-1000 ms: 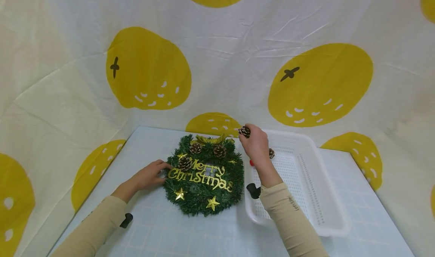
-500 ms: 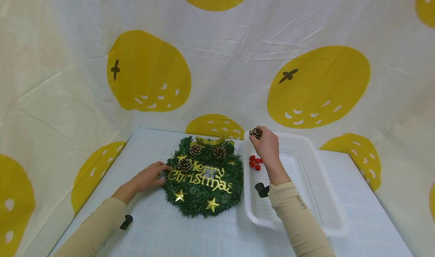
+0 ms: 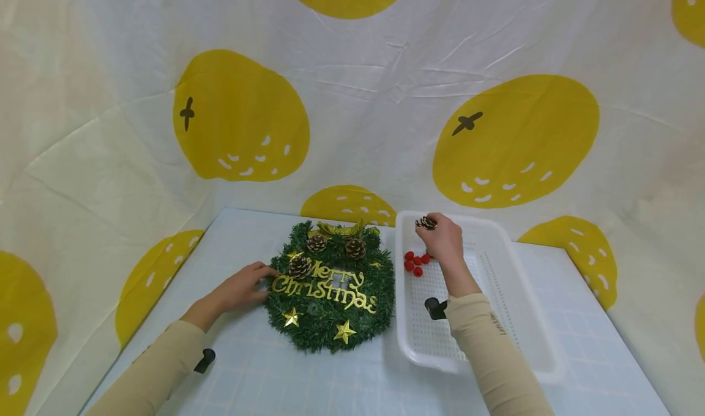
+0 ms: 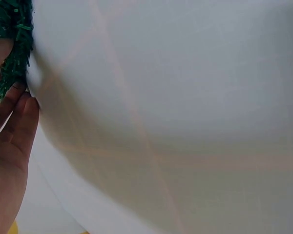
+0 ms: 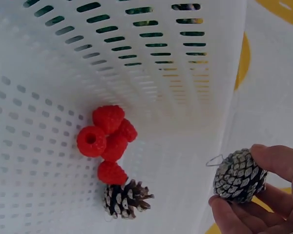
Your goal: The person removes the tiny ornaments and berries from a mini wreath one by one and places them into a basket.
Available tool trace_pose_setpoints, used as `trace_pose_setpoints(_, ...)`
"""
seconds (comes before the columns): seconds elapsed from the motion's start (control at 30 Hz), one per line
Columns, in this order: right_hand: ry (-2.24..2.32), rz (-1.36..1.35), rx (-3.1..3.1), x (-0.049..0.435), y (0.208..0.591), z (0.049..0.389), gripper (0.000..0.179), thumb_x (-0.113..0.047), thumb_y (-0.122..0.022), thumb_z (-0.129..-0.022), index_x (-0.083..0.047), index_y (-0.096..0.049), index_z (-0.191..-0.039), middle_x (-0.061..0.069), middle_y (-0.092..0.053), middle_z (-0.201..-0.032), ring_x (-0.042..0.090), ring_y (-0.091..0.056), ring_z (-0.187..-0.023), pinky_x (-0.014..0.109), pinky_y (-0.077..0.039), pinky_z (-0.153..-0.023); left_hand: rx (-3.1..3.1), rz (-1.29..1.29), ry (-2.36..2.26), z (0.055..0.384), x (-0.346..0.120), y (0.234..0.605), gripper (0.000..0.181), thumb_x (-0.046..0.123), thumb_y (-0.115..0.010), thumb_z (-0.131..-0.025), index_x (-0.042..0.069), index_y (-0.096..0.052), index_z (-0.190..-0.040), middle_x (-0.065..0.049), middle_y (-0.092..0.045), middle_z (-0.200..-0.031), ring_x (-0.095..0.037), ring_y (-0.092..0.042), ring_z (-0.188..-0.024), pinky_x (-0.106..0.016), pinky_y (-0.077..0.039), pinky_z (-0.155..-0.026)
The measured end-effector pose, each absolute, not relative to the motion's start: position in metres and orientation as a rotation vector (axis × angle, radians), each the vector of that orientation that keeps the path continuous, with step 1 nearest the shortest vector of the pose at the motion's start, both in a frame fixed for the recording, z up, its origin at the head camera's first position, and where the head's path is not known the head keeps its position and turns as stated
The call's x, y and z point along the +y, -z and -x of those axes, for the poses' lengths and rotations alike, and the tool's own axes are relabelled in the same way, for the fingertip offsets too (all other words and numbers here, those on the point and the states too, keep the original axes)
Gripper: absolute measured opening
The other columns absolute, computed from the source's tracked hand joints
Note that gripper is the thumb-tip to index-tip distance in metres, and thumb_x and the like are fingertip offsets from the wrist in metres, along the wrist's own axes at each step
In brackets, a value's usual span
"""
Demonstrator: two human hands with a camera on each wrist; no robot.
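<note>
Left hand point(image 3: 242, 287): fingers loose, touching the wreath point(image 3: 330, 324) at its left edge.
Right hand point(image 3: 445, 240): pinches a cone point(image 5: 240, 176) above the far end of the basket point(image 3: 535, 336).
Wreath: flat on the surface point(image 3: 264, 373), just left of the basket, gold-lettered "Merry Christmas".
Basket: white, perforated; red berries point(image 5: 110, 141) and a second cone point(image 5: 126, 199) lie clustered inside.
Surface: pale blue, faintly checked, bearing wreath and basket.
Backdrop point(image 3: 374, 141): creased white cloth with big yellow fruit prints, hanging behind the surface's far edge and along both sides.
</note>
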State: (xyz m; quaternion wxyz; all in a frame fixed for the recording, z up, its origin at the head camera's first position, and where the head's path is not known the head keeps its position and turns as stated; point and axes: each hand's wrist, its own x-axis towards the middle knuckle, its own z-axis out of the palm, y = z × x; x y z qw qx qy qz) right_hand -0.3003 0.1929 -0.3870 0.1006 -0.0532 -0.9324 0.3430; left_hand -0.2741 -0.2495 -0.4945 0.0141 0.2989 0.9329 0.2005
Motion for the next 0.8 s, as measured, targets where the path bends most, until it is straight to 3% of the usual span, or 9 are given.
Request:
trace_pose_setpoints(0.37, -0.919, 0.285, -2.824, 0.221, 0.404, 0.306, 0.051, -0.021, -0.058, -0.093, 0.007, -0.051, -0.135, 0.027, -0.052, -0.135, 0.048, -0.046, -0.122, 0.054, -0.041, -0.1, 2.895, -0.947, -0.642, 0.274, -0.249, 0.494, 0.037, 0.007, -0.07, -0.084, 0.006, -0.061, -0.12, -0.01, -0.058, -0.112, -0.03, -0.058, -0.1, -0.048, -0.05, -0.085)
trace_pose_setpoints(0.8, -0.872, 0.408, -2.8, 0.246, 0.424, 0.304, 0.049, -0.017, -0.058, -0.09, 0.012, -0.053, -0.129, 0.031, -0.055, -0.127, 0.05, -0.05, -0.115, 0.055, -0.044, -0.094, 2.896, -0.925, -0.644, 0.272, -0.249, 0.493, 0.039, 0.005, -0.071, -0.084, 0.006, -0.061, -0.121, -0.011, -0.058, -0.114, -0.03, -0.058, -0.102, -0.049, -0.05, -0.086)
